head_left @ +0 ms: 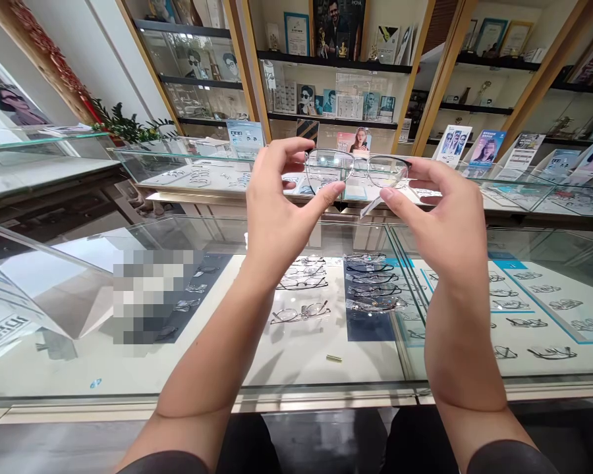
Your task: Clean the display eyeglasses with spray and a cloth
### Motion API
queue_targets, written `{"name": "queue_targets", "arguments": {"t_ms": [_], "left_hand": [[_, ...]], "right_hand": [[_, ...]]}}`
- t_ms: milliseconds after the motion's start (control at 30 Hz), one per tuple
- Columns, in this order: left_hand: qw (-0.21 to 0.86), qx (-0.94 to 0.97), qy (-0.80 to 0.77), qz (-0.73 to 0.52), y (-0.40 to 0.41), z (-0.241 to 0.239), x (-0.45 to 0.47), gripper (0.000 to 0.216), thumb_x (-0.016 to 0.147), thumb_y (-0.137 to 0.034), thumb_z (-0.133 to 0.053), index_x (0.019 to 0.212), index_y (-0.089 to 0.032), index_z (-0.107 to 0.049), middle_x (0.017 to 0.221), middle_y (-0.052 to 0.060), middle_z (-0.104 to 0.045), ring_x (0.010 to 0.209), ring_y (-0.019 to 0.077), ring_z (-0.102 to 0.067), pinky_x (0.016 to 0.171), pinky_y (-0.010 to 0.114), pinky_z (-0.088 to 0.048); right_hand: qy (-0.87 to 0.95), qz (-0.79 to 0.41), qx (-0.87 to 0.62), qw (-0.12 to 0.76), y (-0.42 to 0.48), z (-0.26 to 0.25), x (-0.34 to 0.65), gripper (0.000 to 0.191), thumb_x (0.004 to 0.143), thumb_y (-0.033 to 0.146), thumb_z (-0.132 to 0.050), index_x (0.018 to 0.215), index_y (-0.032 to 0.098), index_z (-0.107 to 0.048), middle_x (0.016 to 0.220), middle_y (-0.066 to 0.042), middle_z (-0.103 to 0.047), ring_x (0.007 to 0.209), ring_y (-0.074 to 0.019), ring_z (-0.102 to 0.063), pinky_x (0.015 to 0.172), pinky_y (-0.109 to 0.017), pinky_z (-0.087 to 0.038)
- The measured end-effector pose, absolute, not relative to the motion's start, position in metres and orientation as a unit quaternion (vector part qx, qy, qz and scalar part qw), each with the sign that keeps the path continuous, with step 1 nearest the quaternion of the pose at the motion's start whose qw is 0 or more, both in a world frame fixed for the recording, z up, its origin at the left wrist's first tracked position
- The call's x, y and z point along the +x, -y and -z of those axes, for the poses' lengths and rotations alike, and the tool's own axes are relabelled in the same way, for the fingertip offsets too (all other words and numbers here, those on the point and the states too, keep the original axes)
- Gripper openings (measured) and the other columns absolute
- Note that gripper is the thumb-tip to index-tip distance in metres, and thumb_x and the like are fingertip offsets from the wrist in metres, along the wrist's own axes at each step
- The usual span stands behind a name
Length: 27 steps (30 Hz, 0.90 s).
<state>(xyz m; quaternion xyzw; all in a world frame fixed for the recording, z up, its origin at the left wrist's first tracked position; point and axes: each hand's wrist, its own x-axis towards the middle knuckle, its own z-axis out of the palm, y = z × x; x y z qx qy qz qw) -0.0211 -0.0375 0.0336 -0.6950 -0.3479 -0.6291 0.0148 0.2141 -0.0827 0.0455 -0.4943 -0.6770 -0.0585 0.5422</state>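
Observation:
Both my hands hold up one pair of eyeglasses (360,162) above the glass counter, in the upper middle of the view. The frame is thin with dark upper corners and clear lenses. My left hand (289,191) grips its left side, fingers near the hinge and thumb by the lower rim of the left lens. My right hand (439,210) holds the right side, with the thumb under the right lens. A small white tag (371,207) hangs beneath the glasses near my right thumb. The temples are mostly hidden.
Below my arms is a glass display counter (296,368) with several rows of eyeglasses (301,311) inside. A second glass counter (178,181) stands behind it, with upright advertising cards (484,153) on top. Shelves (333,62) line the back wall. A plant (133,122) stands at left.

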Motion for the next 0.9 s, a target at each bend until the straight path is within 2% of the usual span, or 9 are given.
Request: {"name": "queue_targets", "arguments": {"t_ms": [233,367,900], "left_hand": [[-0.043,-0.692,0.337,0.637,0.031,-0.03,-0.018,0.068,0.085,-0.069,-0.085,0.14,-0.034,-0.063,0.137,0.009,-0.072,0.124,0.0308,-0.072,0.098,0.048,-0.062],[-0.05,-0.682,0.325,0.653,0.03,-0.029,-0.014,0.065,0.085,-0.069,-0.086,0.135,-0.033,-0.064,0.136,0.009,-0.074,0.125,0.0298,-0.072,0.097,0.048,-0.064],[0.053,-0.655,0.342,0.672,0.043,-0.023,0.001,0.047,0.093,-0.059,-0.082,0.131,-0.034,-0.069,0.132,0.008,-0.076,0.117,0.0287,-0.074,0.094,0.048,-0.062]], "right_hand": [[0.663,0.09,-0.487,0.561,0.084,-0.047,0.209,0.046,0.093,0.041,-0.078,0.136,0.028,-0.071,0.132,-0.01,-0.079,0.119,-0.0347,-0.076,0.103,-0.06,-0.062],[0.65,0.092,-0.486,0.577,0.086,-0.049,0.205,0.046,0.091,0.037,-0.08,0.135,0.026,-0.071,0.133,-0.01,-0.079,0.121,-0.0343,-0.076,0.105,-0.06,-0.062],[0.658,0.062,-0.498,0.562,0.081,-0.044,0.216,0.052,0.098,0.04,-0.071,0.149,0.03,-0.068,0.144,-0.012,-0.075,0.128,-0.0398,-0.073,0.107,-0.068,-0.06]]}}
